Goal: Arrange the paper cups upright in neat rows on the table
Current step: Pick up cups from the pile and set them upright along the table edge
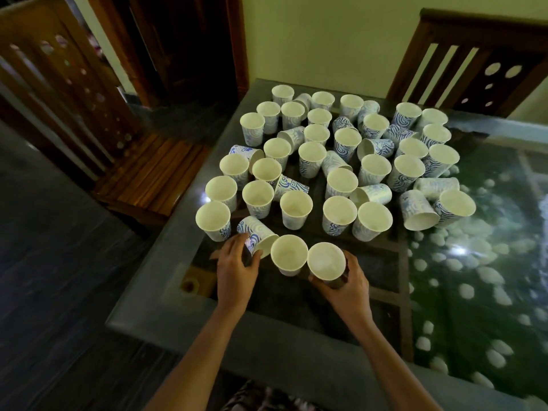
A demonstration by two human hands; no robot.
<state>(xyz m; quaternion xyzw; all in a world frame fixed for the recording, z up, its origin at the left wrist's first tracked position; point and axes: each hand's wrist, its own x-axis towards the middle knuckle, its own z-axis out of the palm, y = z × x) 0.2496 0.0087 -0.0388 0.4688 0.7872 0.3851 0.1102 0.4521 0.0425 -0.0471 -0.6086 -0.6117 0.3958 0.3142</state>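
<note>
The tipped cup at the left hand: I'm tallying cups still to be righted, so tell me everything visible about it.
The tipped cup is white paper printed with blue swirls, tapered, with no dent showing. It lies on its side on the glass table at the cluster's near-left edge, mouth toward the near right, close beside an upright cup. The left hand grips it: fingers over its wall, thumb by the rim.

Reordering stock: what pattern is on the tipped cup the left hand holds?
Blue swirls on white on the tipped cup, head view.
</note>
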